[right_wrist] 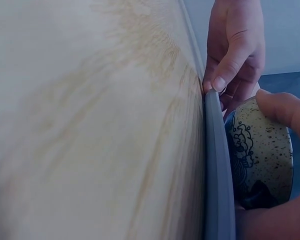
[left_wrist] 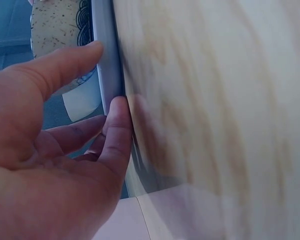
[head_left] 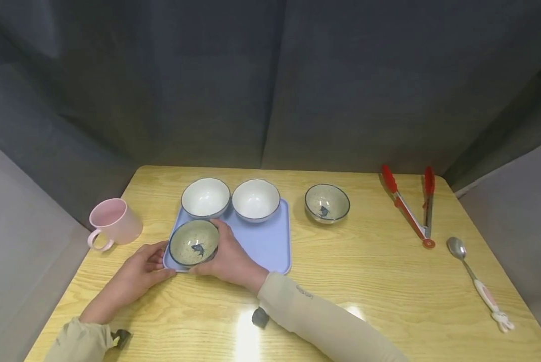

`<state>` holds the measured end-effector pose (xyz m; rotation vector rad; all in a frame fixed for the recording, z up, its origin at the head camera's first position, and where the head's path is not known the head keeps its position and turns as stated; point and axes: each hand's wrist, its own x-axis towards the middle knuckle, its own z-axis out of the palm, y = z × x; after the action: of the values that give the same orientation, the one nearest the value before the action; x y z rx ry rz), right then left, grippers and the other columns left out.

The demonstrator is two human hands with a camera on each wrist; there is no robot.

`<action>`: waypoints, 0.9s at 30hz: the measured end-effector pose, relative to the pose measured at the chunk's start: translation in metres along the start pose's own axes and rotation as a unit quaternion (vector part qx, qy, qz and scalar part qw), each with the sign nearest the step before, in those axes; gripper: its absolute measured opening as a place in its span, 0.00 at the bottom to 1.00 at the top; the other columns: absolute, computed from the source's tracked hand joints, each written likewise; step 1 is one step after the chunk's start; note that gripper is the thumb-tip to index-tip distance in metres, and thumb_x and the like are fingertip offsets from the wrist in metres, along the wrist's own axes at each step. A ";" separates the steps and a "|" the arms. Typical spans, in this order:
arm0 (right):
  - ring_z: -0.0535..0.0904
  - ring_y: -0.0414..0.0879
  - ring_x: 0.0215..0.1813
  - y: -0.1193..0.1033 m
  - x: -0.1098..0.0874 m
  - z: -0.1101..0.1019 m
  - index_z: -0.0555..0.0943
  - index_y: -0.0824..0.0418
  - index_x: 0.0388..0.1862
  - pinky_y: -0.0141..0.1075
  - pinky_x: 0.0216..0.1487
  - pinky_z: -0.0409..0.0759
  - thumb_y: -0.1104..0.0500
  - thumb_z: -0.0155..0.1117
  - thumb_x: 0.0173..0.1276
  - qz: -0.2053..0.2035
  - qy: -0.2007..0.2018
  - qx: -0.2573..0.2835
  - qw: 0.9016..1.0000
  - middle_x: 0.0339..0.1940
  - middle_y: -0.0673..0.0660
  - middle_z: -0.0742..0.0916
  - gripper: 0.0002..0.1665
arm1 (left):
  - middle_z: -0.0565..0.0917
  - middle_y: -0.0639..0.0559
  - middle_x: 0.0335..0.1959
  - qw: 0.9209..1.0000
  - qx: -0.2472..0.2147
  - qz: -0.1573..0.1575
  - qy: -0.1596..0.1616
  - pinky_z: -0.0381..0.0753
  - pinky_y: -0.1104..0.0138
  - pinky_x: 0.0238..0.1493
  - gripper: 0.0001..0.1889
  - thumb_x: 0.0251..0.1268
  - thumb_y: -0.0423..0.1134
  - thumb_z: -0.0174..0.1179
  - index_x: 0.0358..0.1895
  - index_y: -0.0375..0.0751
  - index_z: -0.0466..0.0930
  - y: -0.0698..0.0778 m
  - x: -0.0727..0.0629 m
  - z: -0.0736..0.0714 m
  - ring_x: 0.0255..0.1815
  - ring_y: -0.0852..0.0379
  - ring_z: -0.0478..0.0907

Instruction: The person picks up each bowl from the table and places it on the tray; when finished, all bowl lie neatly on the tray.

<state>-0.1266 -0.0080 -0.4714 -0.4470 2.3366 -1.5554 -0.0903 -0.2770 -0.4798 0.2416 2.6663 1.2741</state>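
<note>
My right hand [head_left: 234, 259] grips a speckled beige bowl [head_left: 191, 239] by its right side, thumb toward the front and fingers at the back. That bowl, with a dark fish painted inside, is at the front left of a light blue tray [head_left: 265, 246]. In the right wrist view the bowl [right_wrist: 265, 145] is close against the tray [right_wrist: 217, 165]; whether it rests fully there cannot be told. My left hand [head_left: 136, 274] holds the tray's front left corner, thumb on the rim [left_wrist: 107, 60] and fingers curled at its side. Two white bowls [head_left: 205, 196] stand side by side along the tray's back.
A second speckled bowl [head_left: 326, 198] stands on the wooden table right of the tray. At the left edge is a pink mug [head_left: 121, 223]. Red-tipped tongs [head_left: 408, 211] lie spread at the back right, with a rabbit-handled spoon [head_left: 480, 289] nearer the right edge. Dark curtains hang behind.
</note>
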 end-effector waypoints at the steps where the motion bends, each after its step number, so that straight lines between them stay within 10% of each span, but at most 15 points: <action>1: 0.72 0.58 0.85 0.000 0.000 0.000 0.51 0.56 0.93 0.54 0.91 0.69 0.52 0.96 0.52 0.001 0.000 0.000 1.000 0.85 0.63 0.71 0.80 | 0.81 0.35 0.58 1.000 0.001 0.000 0.001 0.91 0.76 0.57 0.40 0.72 0.34 0.77 0.80 0.20 0.68 0.000 0.000 0.000 0.54 0.60 0.85; 27: 0.69 0.57 0.88 0.000 -0.026 -0.012 0.45 0.62 0.95 0.51 0.92 0.68 0.52 0.93 0.57 0.009 0.001 -0.066 0.998 0.88 0.63 0.70 0.81 | 0.82 0.34 0.59 1.000 0.000 -0.007 -0.002 0.88 0.80 0.56 0.41 0.73 0.35 0.77 0.80 0.21 0.68 0.006 -0.002 -0.001 0.53 0.62 0.83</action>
<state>-0.1077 0.0132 -0.4654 -0.4548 2.4480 -1.3984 -0.0886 -0.2747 -0.4745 0.2267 2.6597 1.2677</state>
